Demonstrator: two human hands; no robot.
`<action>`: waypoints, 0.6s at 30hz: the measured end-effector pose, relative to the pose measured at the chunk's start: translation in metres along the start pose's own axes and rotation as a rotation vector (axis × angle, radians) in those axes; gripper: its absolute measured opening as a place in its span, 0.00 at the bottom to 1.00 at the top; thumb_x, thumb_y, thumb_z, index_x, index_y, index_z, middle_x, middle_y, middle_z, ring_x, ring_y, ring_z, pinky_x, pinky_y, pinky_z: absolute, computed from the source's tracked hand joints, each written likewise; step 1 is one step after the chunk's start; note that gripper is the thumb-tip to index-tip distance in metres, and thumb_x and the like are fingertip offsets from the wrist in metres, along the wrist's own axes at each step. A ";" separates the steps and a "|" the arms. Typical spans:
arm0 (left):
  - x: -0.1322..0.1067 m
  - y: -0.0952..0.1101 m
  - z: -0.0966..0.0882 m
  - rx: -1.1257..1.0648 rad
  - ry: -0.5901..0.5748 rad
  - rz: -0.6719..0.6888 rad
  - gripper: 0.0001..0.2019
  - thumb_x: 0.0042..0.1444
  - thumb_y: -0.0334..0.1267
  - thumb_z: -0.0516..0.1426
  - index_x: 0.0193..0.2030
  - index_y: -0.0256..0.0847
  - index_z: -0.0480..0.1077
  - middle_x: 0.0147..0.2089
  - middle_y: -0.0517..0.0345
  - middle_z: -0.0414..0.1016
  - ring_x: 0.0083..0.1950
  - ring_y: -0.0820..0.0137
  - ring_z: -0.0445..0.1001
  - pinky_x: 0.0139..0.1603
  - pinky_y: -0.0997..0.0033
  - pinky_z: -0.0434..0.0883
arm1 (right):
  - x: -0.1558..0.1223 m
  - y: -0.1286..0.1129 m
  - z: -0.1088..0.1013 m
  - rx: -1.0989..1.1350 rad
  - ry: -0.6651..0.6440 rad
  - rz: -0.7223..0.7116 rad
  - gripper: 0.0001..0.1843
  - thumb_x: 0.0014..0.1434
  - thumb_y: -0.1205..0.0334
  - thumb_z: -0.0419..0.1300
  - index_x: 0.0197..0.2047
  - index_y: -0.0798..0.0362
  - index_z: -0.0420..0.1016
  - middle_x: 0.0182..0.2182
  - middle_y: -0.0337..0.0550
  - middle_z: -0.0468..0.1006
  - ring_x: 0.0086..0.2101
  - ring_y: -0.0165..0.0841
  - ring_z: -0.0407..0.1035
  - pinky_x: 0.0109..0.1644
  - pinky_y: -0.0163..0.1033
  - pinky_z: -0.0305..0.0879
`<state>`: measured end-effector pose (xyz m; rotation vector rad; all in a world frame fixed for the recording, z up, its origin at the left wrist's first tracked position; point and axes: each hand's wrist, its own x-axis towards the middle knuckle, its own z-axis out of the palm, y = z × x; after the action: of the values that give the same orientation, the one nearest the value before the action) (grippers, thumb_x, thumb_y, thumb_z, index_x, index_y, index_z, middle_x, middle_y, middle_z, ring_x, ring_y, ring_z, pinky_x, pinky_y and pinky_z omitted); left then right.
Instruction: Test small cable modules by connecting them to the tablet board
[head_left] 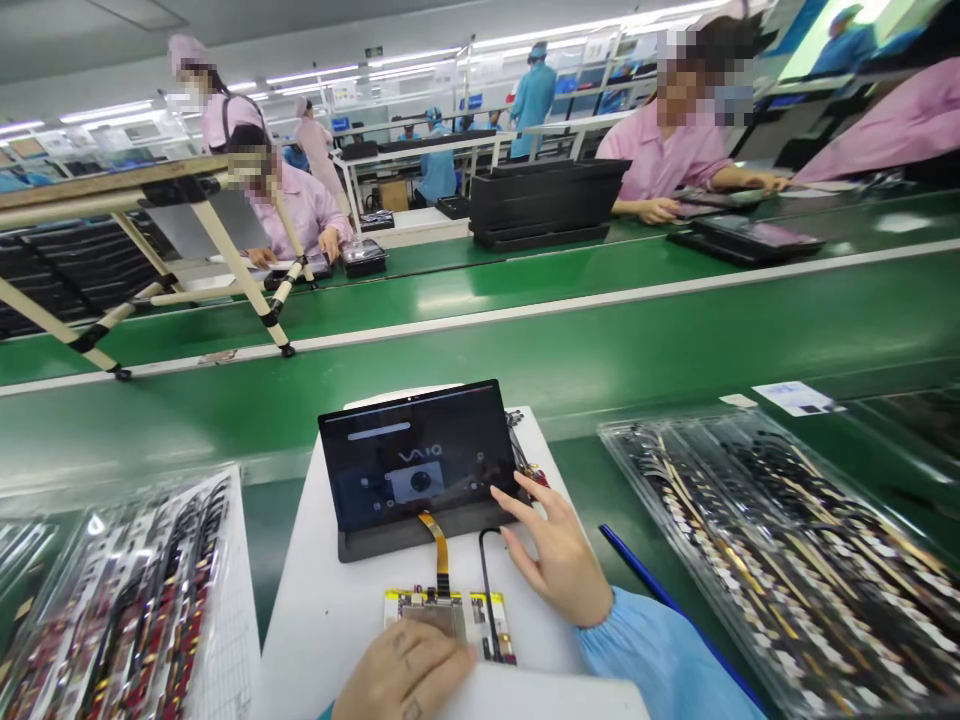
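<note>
A black tablet screen (416,455) showing a logo stands tilted on a dark holder on a white pad (315,600). My right hand (555,555) is open, fingers spread, its fingertips touching the screen's lower right corner. An orange flex cable (437,545) runs from the screen down to a yellow-edged circuit board (450,615). My left hand (405,670) rests closed on the board's near edge, pressing it down. A thin black wire (486,590) loops beside the flex cable.
Clear plastic trays of small parts lie to the left (112,600) and right (787,550). A blue strip (637,570) lies by my right sleeve. The green conveyor belt (600,350) runs across behind. Other workers in pink sit at the far side with black trays (544,200).
</note>
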<state>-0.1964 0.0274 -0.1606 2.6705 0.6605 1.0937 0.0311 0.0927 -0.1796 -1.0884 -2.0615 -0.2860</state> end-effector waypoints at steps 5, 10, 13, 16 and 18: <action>0.002 0.000 -0.002 0.001 -0.005 0.003 0.21 0.68 0.38 0.37 0.63 0.31 0.52 0.34 0.48 0.77 0.33 0.67 0.76 0.33 0.69 0.73 | 0.005 -0.003 -0.001 0.004 -0.019 -0.026 0.17 0.61 0.66 0.48 0.54 0.57 0.62 0.46 0.54 0.68 0.52 0.39 0.61 0.47 0.46 0.66; 0.001 0.000 -0.001 0.008 -0.012 -0.004 0.21 0.68 0.38 0.37 0.62 0.31 0.53 0.32 0.48 0.76 0.32 0.67 0.76 0.32 0.70 0.73 | 0.006 -0.005 0.000 0.008 -0.050 -0.069 0.16 0.62 0.66 0.47 0.52 0.59 0.63 0.47 0.52 0.70 0.52 0.38 0.61 0.48 0.45 0.66; 0.000 0.000 0.000 -0.003 -0.010 0.002 0.21 0.67 0.39 0.37 0.62 0.30 0.53 0.32 0.48 0.76 0.32 0.67 0.76 0.32 0.70 0.72 | 0.007 -0.006 0.000 0.007 -0.056 -0.084 0.17 0.61 0.66 0.48 0.53 0.58 0.62 0.46 0.49 0.71 0.53 0.39 0.60 0.49 0.45 0.65; 0.000 0.000 0.001 -0.012 -0.008 0.005 0.22 0.67 0.39 0.37 0.63 0.30 0.52 0.33 0.48 0.76 0.33 0.67 0.76 0.33 0.69 0.73 | 0.007 -0.005 -0.001 0.017 -0.037 -0.079 0.20 0.61 0.67 0.48 0.56 0.56 0.59 0.46 0.48 0.71 0.53 0.39 0.60 0.49 0.46 0.65; 0.000 -0.001 0.001 -0.010 -0.006 0.010 0.21 0.67 0.38 0.37 0.63 0.30 0.52 0.33 0.48 0.76 0.33 0.67 0.76 0.33 0.70 0.73 | 0.005 -0.003 -0.001 0.014 -0.021 -0.054 0.21 0.61 0.67 0.48 0.57 0.57 0.58 0.47 0.51 0.70 0.53 0.39 0.60 0.49 0.47 0.64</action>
<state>-0.1959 0.0280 -0.1619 2.6704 0.6388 1.0884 0.0272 0.0934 -0.1745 -1.0327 -2.1111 -0.2869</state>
